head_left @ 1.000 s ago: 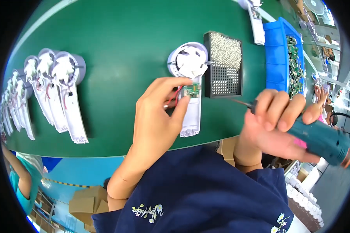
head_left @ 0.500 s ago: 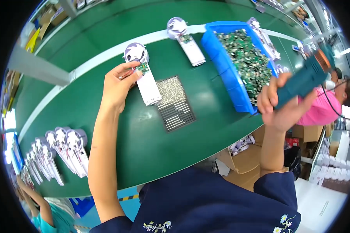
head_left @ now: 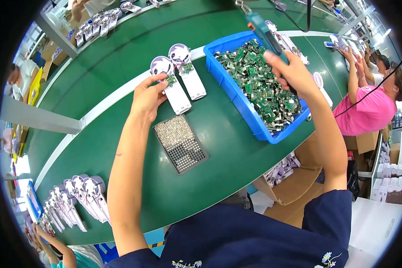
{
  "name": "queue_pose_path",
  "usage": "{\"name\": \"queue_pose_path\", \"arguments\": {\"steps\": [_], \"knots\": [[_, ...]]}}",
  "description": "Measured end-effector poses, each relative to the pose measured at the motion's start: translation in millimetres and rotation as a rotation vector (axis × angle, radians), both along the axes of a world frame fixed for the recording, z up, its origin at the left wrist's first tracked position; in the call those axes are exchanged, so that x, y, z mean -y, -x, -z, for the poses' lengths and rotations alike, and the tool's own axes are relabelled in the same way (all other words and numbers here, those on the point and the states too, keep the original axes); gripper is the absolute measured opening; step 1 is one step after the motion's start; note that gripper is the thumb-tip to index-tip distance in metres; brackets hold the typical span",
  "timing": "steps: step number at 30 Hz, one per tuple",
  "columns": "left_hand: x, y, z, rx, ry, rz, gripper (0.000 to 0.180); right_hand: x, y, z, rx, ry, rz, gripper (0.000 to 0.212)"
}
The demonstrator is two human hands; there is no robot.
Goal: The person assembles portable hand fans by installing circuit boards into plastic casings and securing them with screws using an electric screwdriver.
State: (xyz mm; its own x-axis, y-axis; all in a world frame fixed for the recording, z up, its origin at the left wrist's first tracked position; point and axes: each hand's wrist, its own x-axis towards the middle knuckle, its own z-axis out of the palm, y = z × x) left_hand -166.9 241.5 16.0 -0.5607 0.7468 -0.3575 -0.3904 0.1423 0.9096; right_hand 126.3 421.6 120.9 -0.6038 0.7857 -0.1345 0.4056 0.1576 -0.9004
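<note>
My left hand point(head_left: 146, 97) pinches the upper part of a white handheld fan housing point(head_left: 178, 100) lying on the green table, its fingers at the small green circuit board point(head_left: 170, 81). Above the board is the round fan head point(head_left: 161, 66). Close to its right lies a second white fan housing point(head_left: 193, 85), also with a green board. My right hand point(head_left: 295, 73) is wrapped round a teal electric screwdriver point(head_left: 264, 35), raised over the blue bin. Its rear end points up and away, and a dark tip shows below the hand.
A blue bin point(head_left: 234, 96) heaped with green circuit boards point(head_left: 263, 85) stands right of the housings. Nearer me lies a dark perforated screw tray point(head_left: 186, 156). Several fan housings point(head_left: 87, 196) are lined up at left. A box point(head_left: 295, 185) stands below the table edge; co-workers sit around.
My right hand has swung the screwdriver left and away from me, over the bin. The held fan housing now lies close beside the second one. The whole view has shifted.
</note>
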Motion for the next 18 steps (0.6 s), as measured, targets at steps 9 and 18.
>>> {"name": "queue_pose_path", "arguments": {"steps": [9,18], "knots": [[-4,-3,-5,-0.042,0.027,-0.005,0.02,-8,1,14,0.487,-0.601,-0.237,0.035],[-4,-8,4,-0.054,-0.03,-0.015,0.02,43,2,-14,0.084,-0.627,-0.284,0.029]]}}
